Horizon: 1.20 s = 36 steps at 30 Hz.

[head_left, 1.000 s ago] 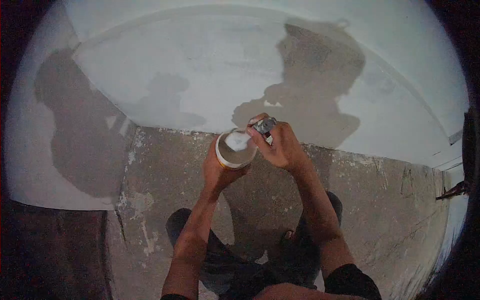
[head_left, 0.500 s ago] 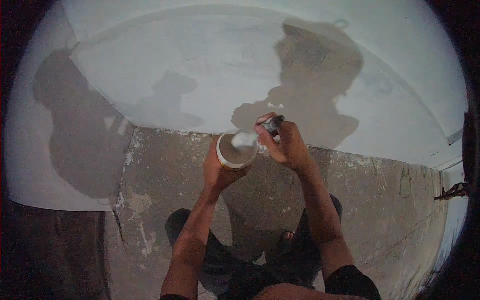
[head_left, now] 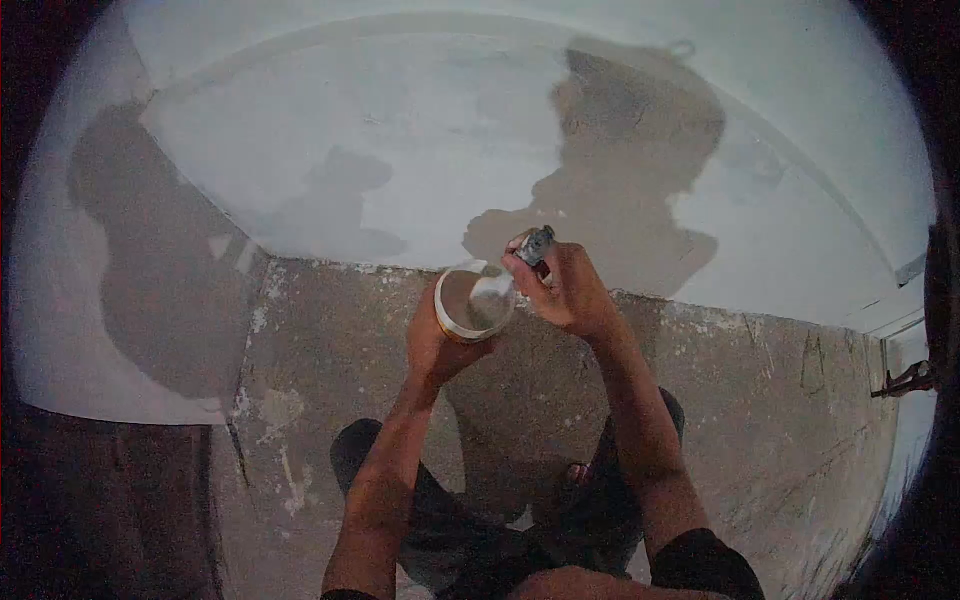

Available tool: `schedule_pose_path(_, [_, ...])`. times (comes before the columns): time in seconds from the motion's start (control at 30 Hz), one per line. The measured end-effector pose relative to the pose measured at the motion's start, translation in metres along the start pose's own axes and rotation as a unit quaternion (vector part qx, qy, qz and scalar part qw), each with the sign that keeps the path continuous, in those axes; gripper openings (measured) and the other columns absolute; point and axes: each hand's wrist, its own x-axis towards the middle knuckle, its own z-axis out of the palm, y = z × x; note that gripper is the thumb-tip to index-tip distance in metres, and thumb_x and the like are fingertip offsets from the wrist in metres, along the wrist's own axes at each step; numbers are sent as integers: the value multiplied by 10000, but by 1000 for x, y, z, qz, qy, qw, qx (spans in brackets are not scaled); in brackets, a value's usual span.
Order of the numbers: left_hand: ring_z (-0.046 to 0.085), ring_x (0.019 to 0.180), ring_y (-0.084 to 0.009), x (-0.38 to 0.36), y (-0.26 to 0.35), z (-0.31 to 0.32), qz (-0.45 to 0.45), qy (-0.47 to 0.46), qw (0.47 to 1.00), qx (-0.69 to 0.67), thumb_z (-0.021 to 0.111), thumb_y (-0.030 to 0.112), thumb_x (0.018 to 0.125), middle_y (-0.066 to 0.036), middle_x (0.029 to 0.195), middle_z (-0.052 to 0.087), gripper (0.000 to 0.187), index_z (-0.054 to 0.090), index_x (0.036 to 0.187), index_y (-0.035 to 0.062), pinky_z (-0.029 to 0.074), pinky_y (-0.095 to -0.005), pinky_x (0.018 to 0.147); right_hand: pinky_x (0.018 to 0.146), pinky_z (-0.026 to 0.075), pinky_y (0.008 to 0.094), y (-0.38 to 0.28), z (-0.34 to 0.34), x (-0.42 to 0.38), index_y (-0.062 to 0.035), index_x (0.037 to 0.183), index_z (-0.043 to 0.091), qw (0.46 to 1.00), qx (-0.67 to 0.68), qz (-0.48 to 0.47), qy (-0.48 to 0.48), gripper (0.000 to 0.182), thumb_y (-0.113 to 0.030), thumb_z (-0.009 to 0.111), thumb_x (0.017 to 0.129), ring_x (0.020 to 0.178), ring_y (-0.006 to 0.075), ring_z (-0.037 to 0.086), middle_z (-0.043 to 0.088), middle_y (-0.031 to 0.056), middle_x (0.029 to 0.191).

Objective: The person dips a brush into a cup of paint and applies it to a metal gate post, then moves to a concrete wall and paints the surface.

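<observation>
My left hand [head_left: 430,345] is wrapped round a round white tub [head_left: 462,331], its mouth facing up towards me. A paintbrush [head_left: 537,244] with a dark grey, stained handle is gripped in my right hand [head_left: 572,290], just right of the tub. The brush's pale, blurred head is over the tub's mouth, overlapping its right inner side. Both hands are held out in front of my bent knees, near where the wall meets the floor.
A white wall [head_left: 430,130] curves across the front, with shadows on it. The rough concrete floor [head_left: 330,350] has white spatters. A dark panel [head_left: 110,490] is at the lower left. A dark object [head_left: 908,380] stands out at the right edge.
My right hand has turned the brush handle a little more upright and shifted slightly left. The pale brush head has moved to the tub's right side. The left hand has hardly moved.
</observation>
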Motion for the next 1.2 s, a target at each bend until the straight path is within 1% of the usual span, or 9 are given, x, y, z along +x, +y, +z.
schedule_pose_path(0.13, [649, 1233, -309, -4, 14, -7, -47, -35, 998, -22, 996, 296, 616, -118, 1334, 647, 945, 519, 1409, 108, 544, -442, 1025, 602, 534, 346, 5, -4, -3, 21, 1052, 671, 999, 32, -4, 10, 200, -175, 673, 1011, 649, 163, 677, 714, 126, 777])
schedule_pose_path(0.23, [646, 1239, -304, -4, 19, -5, -61, -44, 997, -4, 996, 304, 617, -120, 1337, 646, 953, 513, 1415, 106, 541, -441, 1028, 642, 557, 331, -4, -18, -6, 23, 1066, 673, 999, 7, 36, -4, 235, -209, 652, 1033, 717, 150, 702, 722, 114, 806])
schedule_pose_path(0.33, [642, 1245, -299, -4, 15, 1, -75, -34, 997, 5, 999, 316, 614, -124, 1340, 645, 973, 503, 1422, 99, 541, -441, 1027, 657, 568, 336, -3, -27, -5, 14, 1070, 678, 988, 75, 117, 65, 244, -222, 619, 1055, 759, 156, 714, 733, 97, 842])
schedule_pose_path(0.5, [642, 1245, -295, -4, 0, 9, -57, -21, 998, -13, 1005, 335, 608, -124, 1343, 645, 992, 493, 1420, 87, 547, -443, 1020, 723, 583, 321, -3, -57, 0, 46, 1190, 621, 974, 139, 62, 165, 322, -255, 568, 1087, 777, 150, 708, 724, 119, 886])
schedule_pose_path(0.6, [641, 1248, -298, -7, 10, 3, -44, -12, 999, -6, 1004, 345, 610, -122, 1351, 641, 993, 489, 1419, 88, 550, -441, 1016, 723, 602, 350, -11, -72, 4, 31, 1227, 614, 959, 163, 8, 231, 318, -251, 559, 1090, 865, 206, 736, 738, 155, 967])
schedule_pose_path(0.67, [640, 1250, -296, -7, 11, 2, -115, -36, 993, -8, 1007, 334, 608, -125, 1350, 641, 1001, 482, 1424, 85, 549, -442, 1018, 736, 614, 369, -10, -81, 10, 24, 1270, 606, 944, 171, -19, 282, 328, -244, 574, 1084, 963, 253, 748, 737, 169, 1071])
schedule_pose_path(0.77, [641, 1248, -303, -8, 11, 5, -110, -34, 993, -38, 1015, 317, 595, -134, 1345, 643, 1020, 479, 1430, 82, 546, -451, 1023, 728, 636, 388, -16, -84, 22, 37, 1282, 598, 930, 129, -53, 341, 364, -265, 571, 1081, 959, 282, 757, 750, 198, 1045])
schedule_pose_path(0.87, [642, 1247, -308, -13, 12, 5, -75, -13, 997, 27, 1019, 290, 582, -136, 1337, 648, 1025, 480, 1428, 78, 542, -454, 1029, 752, 641, 393, -14, -86, 27, 34, 1309, 588, 918, 155, -75, 357, 378, -267, 571, 1081, 1012, 286, 749, 746, 202, 1085])
schedule_pose_path(1.2, [660, 1215, -316, -21, 4, -1, -23, -4, 999, 33, 1013, 327, 606, -162, 1318, 665, 999, 488, 1406, 40, 541, -457, 1024, 761, 643, 382, -5, -89, 41, 35, 1309, 592, 911, 161, -91, 369, 366, -252, 565, 1085, 1017, 276, 749, 745, 201, 1099])
